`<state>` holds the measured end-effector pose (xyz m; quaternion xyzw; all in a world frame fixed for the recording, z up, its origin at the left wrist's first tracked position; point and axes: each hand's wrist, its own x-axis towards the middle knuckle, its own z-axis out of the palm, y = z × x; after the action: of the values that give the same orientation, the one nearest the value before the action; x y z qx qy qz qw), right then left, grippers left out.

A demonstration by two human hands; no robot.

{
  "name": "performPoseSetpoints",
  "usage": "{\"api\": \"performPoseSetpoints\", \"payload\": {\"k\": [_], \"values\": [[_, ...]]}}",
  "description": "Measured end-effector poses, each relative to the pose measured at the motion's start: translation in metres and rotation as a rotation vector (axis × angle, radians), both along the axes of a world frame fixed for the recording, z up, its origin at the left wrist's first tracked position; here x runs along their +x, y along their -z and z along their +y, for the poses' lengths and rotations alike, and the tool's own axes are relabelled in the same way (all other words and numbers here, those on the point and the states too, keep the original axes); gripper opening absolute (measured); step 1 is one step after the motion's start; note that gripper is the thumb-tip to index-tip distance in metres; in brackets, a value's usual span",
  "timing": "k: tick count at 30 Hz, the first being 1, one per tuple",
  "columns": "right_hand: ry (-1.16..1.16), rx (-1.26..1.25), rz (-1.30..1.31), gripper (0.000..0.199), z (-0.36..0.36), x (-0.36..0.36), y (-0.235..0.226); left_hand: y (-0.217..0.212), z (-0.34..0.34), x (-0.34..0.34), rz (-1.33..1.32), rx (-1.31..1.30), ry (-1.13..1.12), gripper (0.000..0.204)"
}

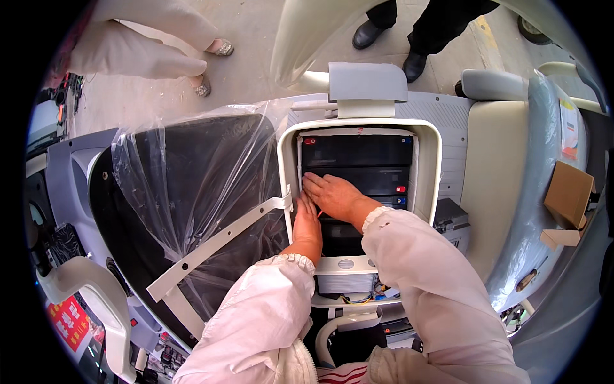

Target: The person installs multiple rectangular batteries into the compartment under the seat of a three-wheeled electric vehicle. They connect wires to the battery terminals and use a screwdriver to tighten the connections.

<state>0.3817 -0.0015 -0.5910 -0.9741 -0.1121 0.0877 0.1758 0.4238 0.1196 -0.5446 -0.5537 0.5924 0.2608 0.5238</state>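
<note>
Several black, box-shaped batteries [355, 152] with red and blue terminals [401, 189] sit inside a rounded white frame [437, 166] in the head view. The right hand [336, 196] lies over them, fingers straight, unclenched; the left hand's [307, 227] grip I cannot tell.

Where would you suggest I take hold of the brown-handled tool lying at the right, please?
I'd grip the brown handle, probably with the right hand coming from the lower left: it is the thicker, nearer end, while the thin shaft points up and right, away from the person.
</note>
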Motion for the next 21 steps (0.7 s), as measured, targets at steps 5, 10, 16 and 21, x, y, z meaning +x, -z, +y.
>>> {"api": "performPoseSetpoints", "payload": {"k": [5,10,16,21], "values": [[-0.012,-0.076,0.066,0.040,0.004,0.009,-0.002,0.010,-0.011,0.000,-0.003,-0.041,-0.125,0.061],[0.078,-0.116,0.225,0.035,0.020,0.026,-0.016,0.025,0.000,0.001,-0.014,-0.156,-0.294,0.059],[-0.074,-0.208,0.516,0.048,0.027,0.040,-0.032,0.026,0.014,0.008,0.124,-0.263,-0.544,0.062],[-0.108,-0.239,0.562,0.050,0.026,0.044,-0.028,-0.017,-0.008,0.004,0.282,-0.401,-1.220,0.065]]}}
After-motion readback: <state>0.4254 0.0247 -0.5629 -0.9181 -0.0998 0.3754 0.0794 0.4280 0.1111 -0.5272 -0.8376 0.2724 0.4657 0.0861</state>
